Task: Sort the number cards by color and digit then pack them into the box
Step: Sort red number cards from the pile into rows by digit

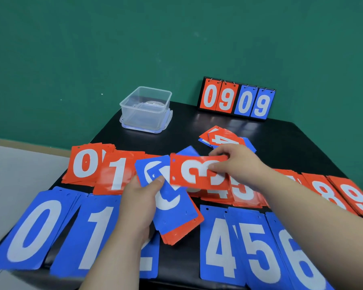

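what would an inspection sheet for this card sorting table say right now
surface: black table, mostly covered by cards
job's things: red piles in a far row and blue piles in a near row, face up by digit; unsorted pile behind the right hand; clear box at the far left, no cards seen in it
clutter: flip scoreboard at the far edge, showing 09 09
grippers: left hand grips a mixed stack, blue on top; right hand pinches a red 3 card
cables: nothing seen
surroundings: green wall, grey floor at left
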